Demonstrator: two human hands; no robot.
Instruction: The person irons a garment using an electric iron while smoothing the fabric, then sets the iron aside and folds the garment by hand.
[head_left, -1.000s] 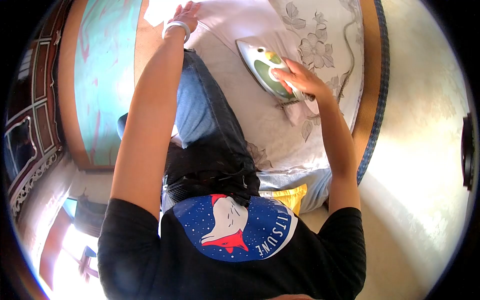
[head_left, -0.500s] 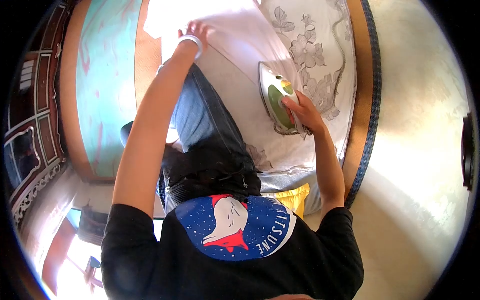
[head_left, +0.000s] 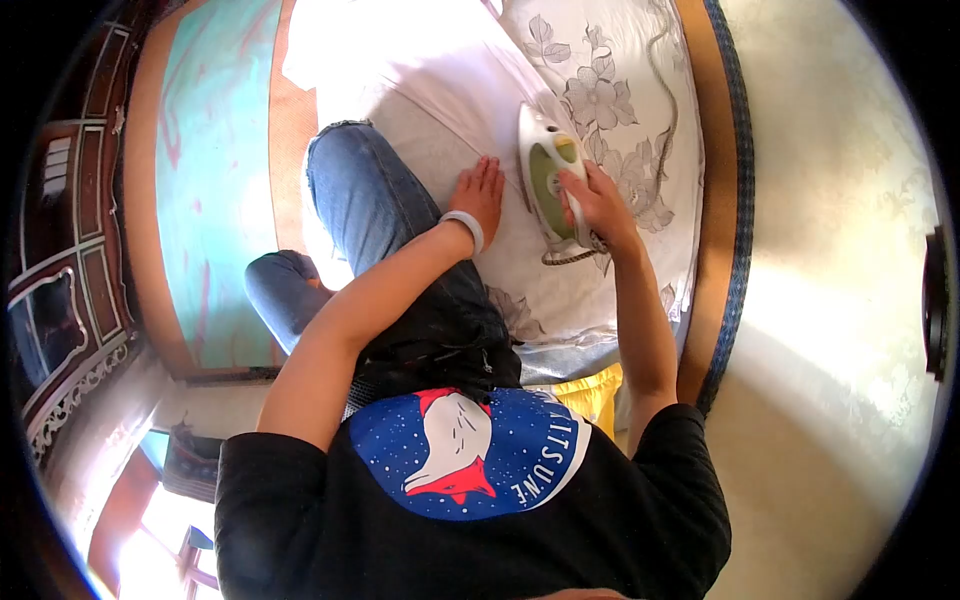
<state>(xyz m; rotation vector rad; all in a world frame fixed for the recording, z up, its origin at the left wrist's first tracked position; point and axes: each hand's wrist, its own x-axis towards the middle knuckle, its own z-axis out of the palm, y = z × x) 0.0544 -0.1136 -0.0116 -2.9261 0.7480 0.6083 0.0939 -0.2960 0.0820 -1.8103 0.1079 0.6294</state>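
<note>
A white and green clothes iron [head_left: 546,180] is gripped by its handle in my right hand [head_left: 602,207]. It stands over the edge of a pale, light-coloured garment [head_left: 440,75] spread out ahead of me; whether its soleplate touches the cloth I cannot tell. My left hand [head_left: 478,200], with a white band on the wrist, lies flat with fingers stretched on the light cloth beside my knee, left of the iron. Beneath is a white sheet with grey flowers [head_left: 600,95]. The iron's braided cord [head_left: 668,120] runs up along the sheet's right side.
My bent leg in jeans [head_left: 375,200] borders the cloth on the left. Beyond it lies a turquoise marbled panel [head_left: 215,190]. Something yellow [head_left: 590,395] sits by my right hip. A brown mat edge with dark blue trim [head_left: 742,200] runs along the right, beside a pale floor.
My left hand has come back from the far part of the garment to the cloth by my knee. The iron in my right hand has shifted slightly forward.
</note>
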